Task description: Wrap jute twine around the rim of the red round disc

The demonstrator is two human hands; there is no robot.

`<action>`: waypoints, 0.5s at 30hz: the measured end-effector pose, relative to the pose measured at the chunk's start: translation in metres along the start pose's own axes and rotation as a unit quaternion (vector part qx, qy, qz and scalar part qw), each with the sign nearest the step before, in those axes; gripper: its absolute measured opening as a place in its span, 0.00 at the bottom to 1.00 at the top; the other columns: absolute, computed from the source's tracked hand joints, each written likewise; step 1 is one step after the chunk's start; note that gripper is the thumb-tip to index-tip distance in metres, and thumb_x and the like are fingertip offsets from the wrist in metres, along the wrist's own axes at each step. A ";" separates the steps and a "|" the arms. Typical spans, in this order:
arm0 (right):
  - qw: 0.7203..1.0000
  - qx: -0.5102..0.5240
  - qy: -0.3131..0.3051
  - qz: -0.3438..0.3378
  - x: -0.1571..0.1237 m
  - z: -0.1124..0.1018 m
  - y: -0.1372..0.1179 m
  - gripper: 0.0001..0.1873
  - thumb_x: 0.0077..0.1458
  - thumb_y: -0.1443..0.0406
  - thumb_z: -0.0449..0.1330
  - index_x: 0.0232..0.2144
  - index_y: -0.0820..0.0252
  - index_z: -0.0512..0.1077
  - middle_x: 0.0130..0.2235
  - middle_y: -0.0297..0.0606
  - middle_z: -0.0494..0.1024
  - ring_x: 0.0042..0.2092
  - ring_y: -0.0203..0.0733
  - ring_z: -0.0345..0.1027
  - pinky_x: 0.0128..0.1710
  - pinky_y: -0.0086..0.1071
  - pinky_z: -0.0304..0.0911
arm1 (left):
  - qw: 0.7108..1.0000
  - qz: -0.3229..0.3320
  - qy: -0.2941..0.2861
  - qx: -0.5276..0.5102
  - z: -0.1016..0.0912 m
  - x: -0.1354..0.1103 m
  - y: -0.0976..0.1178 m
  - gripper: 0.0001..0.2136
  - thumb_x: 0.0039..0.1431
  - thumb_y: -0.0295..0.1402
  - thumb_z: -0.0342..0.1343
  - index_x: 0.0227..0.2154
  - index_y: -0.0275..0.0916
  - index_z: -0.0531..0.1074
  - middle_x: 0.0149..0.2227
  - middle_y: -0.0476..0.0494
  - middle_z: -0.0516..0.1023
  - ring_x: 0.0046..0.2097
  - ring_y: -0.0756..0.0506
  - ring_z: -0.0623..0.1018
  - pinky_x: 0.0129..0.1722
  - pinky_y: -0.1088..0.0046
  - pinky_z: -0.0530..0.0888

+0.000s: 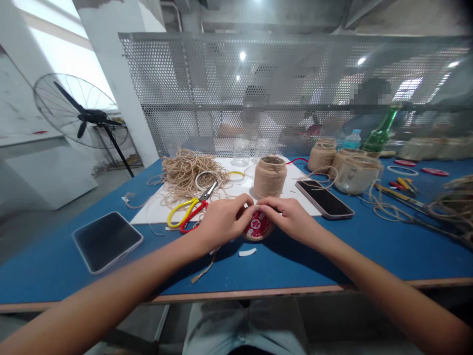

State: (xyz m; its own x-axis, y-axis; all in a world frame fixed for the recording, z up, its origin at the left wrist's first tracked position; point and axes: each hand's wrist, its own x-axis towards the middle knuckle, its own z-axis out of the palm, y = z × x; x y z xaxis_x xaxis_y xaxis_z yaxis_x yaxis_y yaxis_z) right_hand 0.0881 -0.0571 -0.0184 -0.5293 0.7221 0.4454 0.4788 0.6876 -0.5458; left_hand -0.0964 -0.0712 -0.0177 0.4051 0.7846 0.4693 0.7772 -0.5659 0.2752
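Red round lid on blue table, just off front edge of white sheet. Pinched at rim by left hand and right hand, 1 each side. Best kept flat, fingertips even, knuckles clear of scissors and twine-wrapped jar.

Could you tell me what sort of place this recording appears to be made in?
Probably a craft workshop: a blue workbench carries tangled jute twine, a twine-wrapped jar and scissors, with a perforated metal screen dividing stations.

Both bare arms are stretched forward. The left hand and right hand are brought together, fingers curled, fingertips nearly met.
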 end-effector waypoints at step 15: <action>0.987 -0.128 0.086 -0.038 -0.001 0.001 0.007 0.10 0.57 0.65 0.48 0.39 0.59 0.66 0.38 0.38 0.74 0.39 0.38 0.68 0.39 0.31 0.62 | 0.998 -0.046 0.038 -0.008 -0.002 0.003 -0.004 0.08 0.58 0.37 0.44 0.32 0.40 0.64 0.23 0.52 0.72 0.24 0.51 0.69 0.25 0.78 0.59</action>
State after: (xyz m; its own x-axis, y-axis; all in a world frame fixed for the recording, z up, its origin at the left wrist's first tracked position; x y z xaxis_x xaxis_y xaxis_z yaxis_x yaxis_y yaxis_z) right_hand 0.0911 -0.0532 -0.0238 -0.4541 0.6542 0.6048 0.6151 0.7213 -0.3183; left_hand -0.0991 -0.0673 -0.0155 0.2948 0.8125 0.5029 0.8017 -0.4967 0.3325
